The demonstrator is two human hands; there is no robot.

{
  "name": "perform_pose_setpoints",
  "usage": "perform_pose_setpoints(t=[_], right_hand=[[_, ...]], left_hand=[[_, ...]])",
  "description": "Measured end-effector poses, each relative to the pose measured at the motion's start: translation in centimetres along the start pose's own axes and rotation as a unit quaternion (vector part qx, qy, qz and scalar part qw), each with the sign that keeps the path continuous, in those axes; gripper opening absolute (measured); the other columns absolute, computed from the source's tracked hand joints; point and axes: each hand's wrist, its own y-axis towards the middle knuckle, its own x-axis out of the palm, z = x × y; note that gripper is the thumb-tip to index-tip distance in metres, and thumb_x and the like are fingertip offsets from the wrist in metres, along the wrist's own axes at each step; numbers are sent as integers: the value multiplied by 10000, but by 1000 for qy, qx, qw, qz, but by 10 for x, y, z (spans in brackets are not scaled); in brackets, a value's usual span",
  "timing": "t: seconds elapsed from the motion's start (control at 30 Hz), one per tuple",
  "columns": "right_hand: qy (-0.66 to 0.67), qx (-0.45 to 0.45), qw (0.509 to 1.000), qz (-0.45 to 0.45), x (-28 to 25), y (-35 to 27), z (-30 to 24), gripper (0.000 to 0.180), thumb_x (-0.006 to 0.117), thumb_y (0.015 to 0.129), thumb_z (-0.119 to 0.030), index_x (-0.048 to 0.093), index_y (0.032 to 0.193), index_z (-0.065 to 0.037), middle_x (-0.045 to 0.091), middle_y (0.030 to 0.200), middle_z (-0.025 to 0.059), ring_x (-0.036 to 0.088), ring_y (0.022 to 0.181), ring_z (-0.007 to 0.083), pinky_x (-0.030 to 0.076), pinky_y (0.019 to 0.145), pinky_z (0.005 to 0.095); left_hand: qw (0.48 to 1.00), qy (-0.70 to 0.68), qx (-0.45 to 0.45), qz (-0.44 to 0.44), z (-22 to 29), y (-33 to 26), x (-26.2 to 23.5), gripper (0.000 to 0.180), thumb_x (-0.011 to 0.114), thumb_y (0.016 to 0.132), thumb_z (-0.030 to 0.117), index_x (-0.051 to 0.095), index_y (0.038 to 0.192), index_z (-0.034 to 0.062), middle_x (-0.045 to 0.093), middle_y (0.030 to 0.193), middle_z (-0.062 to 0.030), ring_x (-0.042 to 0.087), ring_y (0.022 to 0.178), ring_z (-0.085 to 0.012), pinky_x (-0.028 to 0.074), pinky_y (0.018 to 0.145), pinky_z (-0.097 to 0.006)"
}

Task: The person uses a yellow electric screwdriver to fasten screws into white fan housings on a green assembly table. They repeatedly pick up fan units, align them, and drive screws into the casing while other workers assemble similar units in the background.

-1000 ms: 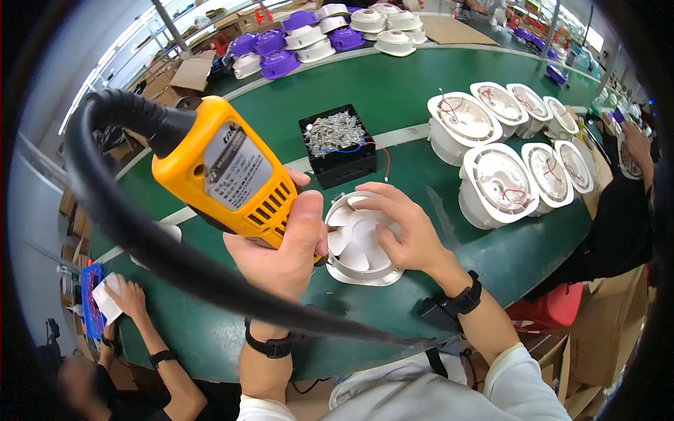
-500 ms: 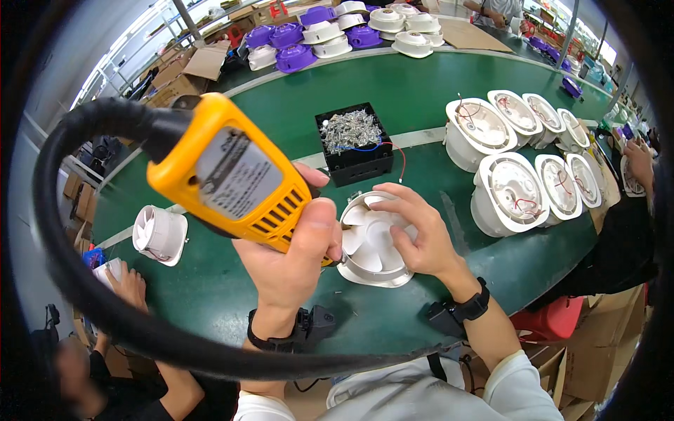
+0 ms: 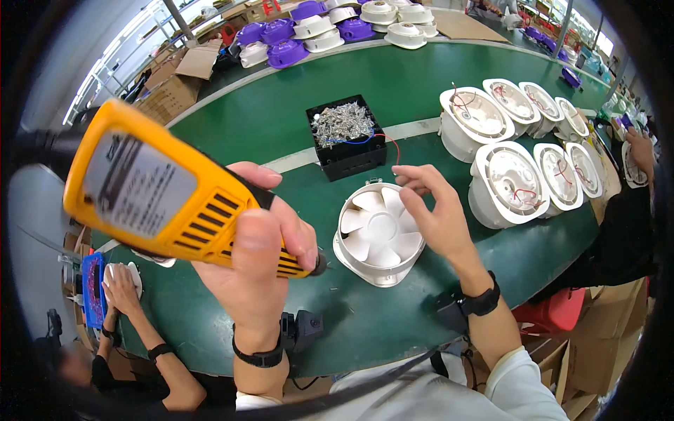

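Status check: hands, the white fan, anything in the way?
Left hand grips yellow driver. Right hand on white fan rim. Black screw box behind, apart.

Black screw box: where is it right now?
In the head view, the black screw box sits on the green table at centre, just beyond the white fan that the right hand touches, left of the white housings.

- Grey rectangular label point(image 3: 137, 188) sat on the yellow tool's point(image 3: 175, 203) flat side, dark print on it.
- Brown cardboard boxes point(image 3: 175, 81) were stacked at the far left, behind the belt.
- More cardboard point(image 3: 597, 354) lower right.
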Motion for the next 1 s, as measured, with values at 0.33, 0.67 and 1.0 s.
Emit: perform_pose_setpoints(t=[0.33, 0.67, 1.0], right_hand=[[211, 49, 976, -6, 26, -4, 24, 353, 401, 915, -21, 558, 1228, 21, 603, 1193, 154, 563, 1119, 224, 403, 978, 314], [122, 20, 981, 150, 41, -15, 16, 398, 353, 896, -9, 476, 1274, -8, 501, 1216, 185, 487, 1170, 311, 357, 1021, 377], [129, 39, 979, 154, 44, -19, 16, 426, 351, 895, -45, 432, 1309, 18, 480, 1202, 184, 456, 1165, 298, 334, 1033, 391]], left_hand=[[998, 19, 40, -51, -22, -12, 34, 895, 479, 826, 723, 281, 1347, 23, 519, 659, -81, 521, 478, -201, 449, 461, -354], [998, -6, -63, 8, -33, -15, 17, 1061, 458, 647, 888, 384, 1154, -41, 539, 600, -71, 493, 439, -175, 430, 435, -307], [999, 25, -4, -23, -42, -12, 16, 941, 452, 751, 823, 399, 1182, -11, 485, 589, -53, 446, 405, -162, 380, 376, -301]])
